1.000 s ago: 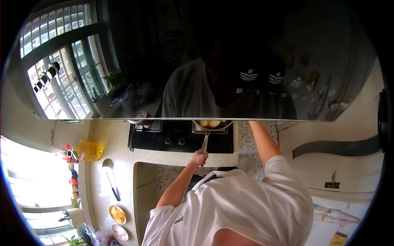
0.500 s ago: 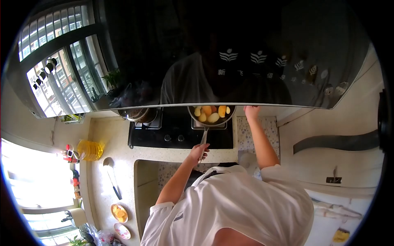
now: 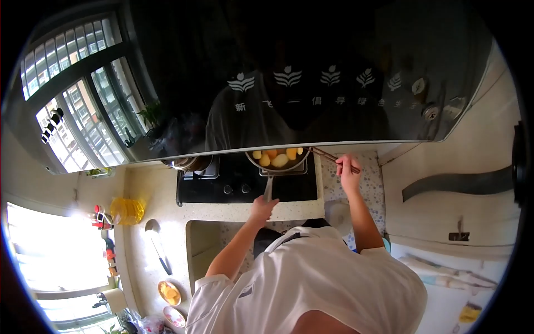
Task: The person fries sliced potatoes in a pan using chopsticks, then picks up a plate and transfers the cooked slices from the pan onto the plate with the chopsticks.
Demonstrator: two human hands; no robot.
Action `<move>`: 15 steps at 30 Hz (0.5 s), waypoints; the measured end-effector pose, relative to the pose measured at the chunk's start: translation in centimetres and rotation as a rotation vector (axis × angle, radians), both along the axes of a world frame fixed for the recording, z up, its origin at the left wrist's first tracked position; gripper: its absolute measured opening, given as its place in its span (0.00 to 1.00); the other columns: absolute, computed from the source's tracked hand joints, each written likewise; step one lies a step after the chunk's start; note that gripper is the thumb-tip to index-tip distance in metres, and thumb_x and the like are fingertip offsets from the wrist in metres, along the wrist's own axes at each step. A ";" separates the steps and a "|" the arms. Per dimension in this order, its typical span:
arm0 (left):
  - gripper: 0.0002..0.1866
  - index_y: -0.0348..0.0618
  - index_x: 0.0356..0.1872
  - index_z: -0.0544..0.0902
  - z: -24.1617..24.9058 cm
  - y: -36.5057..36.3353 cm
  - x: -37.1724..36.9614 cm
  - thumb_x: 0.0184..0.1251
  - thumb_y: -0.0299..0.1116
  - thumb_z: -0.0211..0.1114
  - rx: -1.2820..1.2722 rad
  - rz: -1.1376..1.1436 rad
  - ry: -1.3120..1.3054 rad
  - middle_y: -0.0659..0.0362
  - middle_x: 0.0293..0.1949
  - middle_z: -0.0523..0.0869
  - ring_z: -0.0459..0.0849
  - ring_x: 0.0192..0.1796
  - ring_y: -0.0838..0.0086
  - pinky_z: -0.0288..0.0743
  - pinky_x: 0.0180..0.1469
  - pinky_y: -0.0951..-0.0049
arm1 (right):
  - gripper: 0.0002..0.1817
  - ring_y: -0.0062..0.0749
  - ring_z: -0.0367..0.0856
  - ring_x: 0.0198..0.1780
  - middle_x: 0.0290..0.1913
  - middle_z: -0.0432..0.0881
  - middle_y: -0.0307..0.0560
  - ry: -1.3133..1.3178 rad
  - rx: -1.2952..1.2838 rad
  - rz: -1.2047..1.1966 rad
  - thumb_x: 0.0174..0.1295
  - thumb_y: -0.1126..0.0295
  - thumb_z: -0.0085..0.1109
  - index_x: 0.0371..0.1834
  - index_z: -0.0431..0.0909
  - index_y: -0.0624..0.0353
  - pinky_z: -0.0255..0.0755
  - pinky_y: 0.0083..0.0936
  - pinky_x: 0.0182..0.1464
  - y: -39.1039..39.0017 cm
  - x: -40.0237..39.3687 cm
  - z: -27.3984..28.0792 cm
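My left hand (image 3: pixel 262 211) is closed around the handle (image 3: pixel 269 188) of a frying pan (image 3: pixel 257 165) on the gas stove. Chunky yellow and orange food pieces (image 3: pixel 280 160), perhaps potato, lie in the pan, whose far side is hidden by the hood. In my right hand (image 3: pixel 349 170), right of the stove, I grip a pair of brown chopsticks (image 3: pixel 324 154). They slant toward the pan's right rim, and their tips go out of sight under the hood edge.
The black range hood (image 3: pixel 334 125) overhangs the stove (image 3: pixel 225 190). Another pot (image 3: pixel 186 163) is on the left burner. Along the left counter are an oil bottle (image 3: pixel 128 211), a ladle (image 3: pixel 158 245), a plate of yellow food (image 3: pixel 169 292) and a patterned dish (image 3: pixel 174 317).
My right hand has come back toward me from under the hood, and the chopsticks now show. The view has shifted slightly. My left hand stays on the pan handle.
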State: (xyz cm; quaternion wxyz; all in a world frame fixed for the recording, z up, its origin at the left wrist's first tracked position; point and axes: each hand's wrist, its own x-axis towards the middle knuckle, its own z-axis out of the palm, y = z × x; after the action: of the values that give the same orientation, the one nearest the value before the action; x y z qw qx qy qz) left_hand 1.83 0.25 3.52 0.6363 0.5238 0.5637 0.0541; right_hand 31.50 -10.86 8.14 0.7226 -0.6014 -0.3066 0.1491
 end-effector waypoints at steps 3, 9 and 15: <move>0.17 0.37 0.38 0.78 1.4 -0.6 1.9 0.59 0.38 0.73 0.033 -0.033 0.009 0.61 0.20 0.75 0.72 0.18 0.75 0.66 0.18 0.68 | 0.16 0.19 0.69 0.18 0.18 0.72 0.37 -0.004 -0.017 -0.004 0.77 0.65 0.48 0.31 0.77 0.62 0.63 0.20 0.23 0.8 0.0 1.4; 0.16 0.38 0.35 0.77 4.3 -0.7 -3.4 0.60 0.38 0.73 -0.062 -0.133 0.068 0.61 0.20 0.75 0.70 0.16 0.76 0.62 0.16 0.71 | 0.18 0.20 0.71 0.20 0.23 0.75 0.39 -0.087 0.067 0.044 0.78 0.61 0.47 0.32 0.77 0.61 0.62 0.20 0.23 -0.2 1.2 2.6; 0.15 0.38 0.35 0.77 4.1 1.4 -0.5 0.60 0.37 0.73 -0.024 -0.058 -0.013 0.62 0.18 0.73 0.70 0.17 0.77 0.63 0.17 0.71 | 0.21 0.20 0.70 0.20 0.26 0.77 0.40 -0.077 0.042 -0.011 0.78 0.59 0.45 0.30 0.77 0.60 0.62 0.19 0.23 -0.6 0.8 4.2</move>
State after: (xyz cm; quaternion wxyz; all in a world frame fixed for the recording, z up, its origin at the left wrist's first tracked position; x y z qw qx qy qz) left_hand 1.32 1.61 7.65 0.6474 0.5320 0.5448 0.0325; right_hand 32.25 -11.49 12.39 0.7235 -0.5931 -0.3338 0.1154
